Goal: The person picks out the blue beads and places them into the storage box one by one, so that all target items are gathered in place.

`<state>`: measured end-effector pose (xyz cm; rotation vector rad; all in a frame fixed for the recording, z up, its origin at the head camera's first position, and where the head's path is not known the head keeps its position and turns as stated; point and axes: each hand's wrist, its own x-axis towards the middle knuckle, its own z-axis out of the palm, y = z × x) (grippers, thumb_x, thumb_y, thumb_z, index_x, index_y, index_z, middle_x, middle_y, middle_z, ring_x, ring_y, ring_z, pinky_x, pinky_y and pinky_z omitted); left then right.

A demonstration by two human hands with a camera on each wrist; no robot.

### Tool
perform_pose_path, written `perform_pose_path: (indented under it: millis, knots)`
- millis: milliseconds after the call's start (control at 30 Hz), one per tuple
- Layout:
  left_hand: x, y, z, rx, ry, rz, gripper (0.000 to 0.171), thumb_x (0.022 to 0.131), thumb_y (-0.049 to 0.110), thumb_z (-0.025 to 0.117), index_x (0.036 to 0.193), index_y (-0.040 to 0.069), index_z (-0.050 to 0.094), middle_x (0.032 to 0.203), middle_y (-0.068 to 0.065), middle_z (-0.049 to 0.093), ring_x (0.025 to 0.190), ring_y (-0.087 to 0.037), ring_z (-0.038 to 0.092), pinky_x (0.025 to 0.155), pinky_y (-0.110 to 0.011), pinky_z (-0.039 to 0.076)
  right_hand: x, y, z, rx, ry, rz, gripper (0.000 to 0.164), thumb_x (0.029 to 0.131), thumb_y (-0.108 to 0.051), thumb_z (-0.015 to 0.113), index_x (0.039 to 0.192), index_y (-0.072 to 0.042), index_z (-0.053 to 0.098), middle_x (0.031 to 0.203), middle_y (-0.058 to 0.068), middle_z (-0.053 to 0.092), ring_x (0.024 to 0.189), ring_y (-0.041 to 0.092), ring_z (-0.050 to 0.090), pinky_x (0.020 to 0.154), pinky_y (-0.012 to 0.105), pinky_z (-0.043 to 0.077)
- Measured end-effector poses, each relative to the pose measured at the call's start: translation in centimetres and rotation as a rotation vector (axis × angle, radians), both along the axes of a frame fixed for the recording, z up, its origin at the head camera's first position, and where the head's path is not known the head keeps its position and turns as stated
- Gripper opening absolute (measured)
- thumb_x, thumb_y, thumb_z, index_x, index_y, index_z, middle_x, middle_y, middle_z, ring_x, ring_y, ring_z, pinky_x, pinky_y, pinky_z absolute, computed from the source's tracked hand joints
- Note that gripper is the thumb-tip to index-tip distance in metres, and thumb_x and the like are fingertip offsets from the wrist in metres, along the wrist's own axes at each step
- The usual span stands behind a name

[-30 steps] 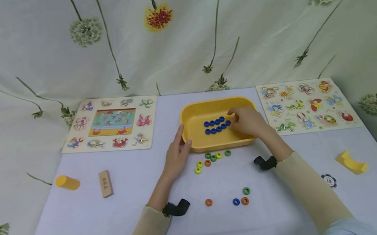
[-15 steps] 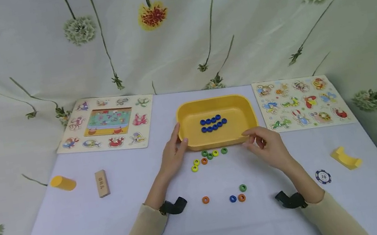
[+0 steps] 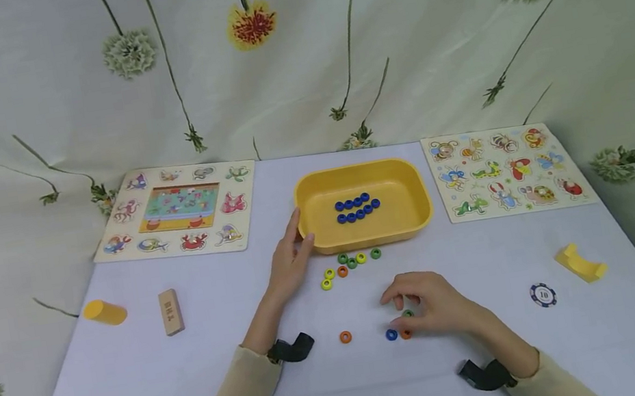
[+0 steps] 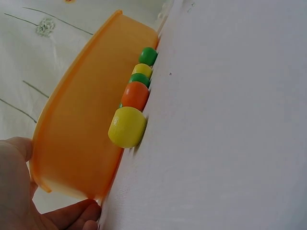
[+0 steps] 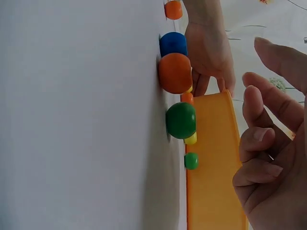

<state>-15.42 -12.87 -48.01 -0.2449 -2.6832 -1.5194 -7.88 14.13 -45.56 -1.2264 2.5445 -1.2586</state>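
Note:
My left hand [image 3: 286,268] rests against the left front corner of a yellow plastic tray [image 3: 416,227], fingers along its side and thumb at the front wall. Inside the tray lie several blue beads [image 3: 360,214] in two slanting rows. My right hand [image 3: 430,303] hovers over the table in front, fingers loosely bent and thumb apart, holding nothing. Below its fingers lie a blue bead [image 3: 392,334], an orange bead [image 5: 174,73] and a green bead [image 5: 181,120]. In the head view the hand partly covers the orange and green ones.
Several green, yellow and orange beads [image 3: 342,271] lie before the tray; another orange bead [image 3: 346,337] sits nearer. Picture puzzle boards [image 3: 237,238] [image 3: 518,204] flank the tray. A yellow cylinder [image 3: 105,312], wooden block [image 3: 171,312], poker chip [image 3: 543,295] and yellow arch [image 3: 581,263] lie outward.
My right hand has left the blue beads inside the tray and come back toward me, over the loose beads in front. The left hand stays at the tray corner.

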Motion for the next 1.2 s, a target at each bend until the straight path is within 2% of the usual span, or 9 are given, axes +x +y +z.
perform_pose_path:
  millis: [200,333,500,633,733,933,1100,1200]
  knots:
    - [0.0,0.0,0.0,0.004,0.013,-0.002,0.057,0.092,0.040,0.040,0.142,0.034,0.013,0.109,-0.006,0.053,0.094,-0.019,0.045,0.082,-0.036,0.037,0.5,-0.4,-0.6,0.087,-0.013,0.071,0.032,0.064,-0.034,0.078,0.090,-0.021,0.065,0.068,-0.012,0.052,0.063,0.008,0.048,0.056,0.014,0.035]
    - [0.0,0.1,0.0,-0.001,0.008,0.002,0.057,0.092,0.041,0.040,0.141,0.036,0.012,0.109,-0.006,0.053,0.095,-0.018,0.045,0.083,-0.037,0.037,0.6,-0.6,-1.1,0.193,0.007,0.120,0.034,0.063,-0.041,0.077,0.089,-0.024,0.064,0.066,-0.015,0.052,0.062,0.003,0.046,0.057,0.012,0.035]
    - [0.0,0.0,0.0,-0.004,0.002,0.004,0.057,0.092,0.042,0.039,0.142,0.035,0.012,0.109,-0.006,0.053,0.095,-0.018,0.045,0.082,-0.037,0.037,0.6,-0.8,-1.3,0.326,0.015,0.111,0.029,0.063,-0.042,0.076,0.085,-0.028,0.064,0.067,-0.019,0.050,0.066,-0.001,0.044,0.058,0.014,0.035]
    - [0.0,0.0,-0.1,-0.008,0.000,0.014,0.057,0.092,0.042,0.040,0.141,0.035,0.013,0.107,-0.005,0.053,0.093,-0.018,0.045,0.078,-0.034,0.037,0.6,-1.0,-1.4,0.371,0.020,0.086,0.023,0.066,-0.040,0.075,0.084,-0.029,0.066,0.070,-0.019,0.050,0.069,-0.001,0.044,0.060,0.015,0.037]
    - [0.0,0.0,-0.1,-0.009,0.000,0.018,0.057,0.092,0.042,0.040,0.141,0.035,0.015,0.105,-0.004,0.053,0.091,-0.017,0.045,0.076,-0.032,0.036,0.5,-1.0,-1.6,0.355,0.032,0.073,0.020,0.067,-0.038,0.074,0.083,-0.029,0.066,0.071,-0.019,0.051,0.068,-0.002,0.044,0.060,0.015,0.037]
    - [-0.1,0.0,-0.1,-0.004,0.017,0.004,0.057,0.092,0.042,0.040,0.142,0.034,0.014,0.103,-0.005,0.053,0.089,-0.017,0.045,0.075,-0.032,0.036,-0.2,-0.7,-1.4,0.135,-0.006,0.047,0.016,0.070,-0.027,0.074,0.083,-0.025,0.066,0.071,-0.016,0.052,0.066,0.003,0.047,0.058,0.015,0.037]
    - [-0.2,-0.1,0.0,0.005,0.010,0.003,0.057,0.092,0.042,0.040,0.141,0.035,0.014,0.104,-0.006,0.053,0.089,-0.018,0.045,0.076,-0.033,0.037,-2.0,-0.1,0.8,0.019,-0.021,-0.015,0.017,0.071,-0.020,0.074,0.085,-0.021,0.066,0.072,-0.014,0.054,0.065,0.011,0.048,0.058,0.018,0.037]
    - [-0.1,0.0,0.0,0.008,0.005,-0.001,0.057,0.092,0.041,0.040,0.142,0.034,0.014,0.107,-0.006,0.053,0.091,-0.018,0.045,0.079,-0.034,0.036,-4.2,0.2,2.6,-0.033,0.016,-0.076,0.017,0.071,-0.018,0.074,0.087,-0.018,0.067,0.071,-0.012,0.054,0.060,0.015,0.045,0.053,0.019,0.034]
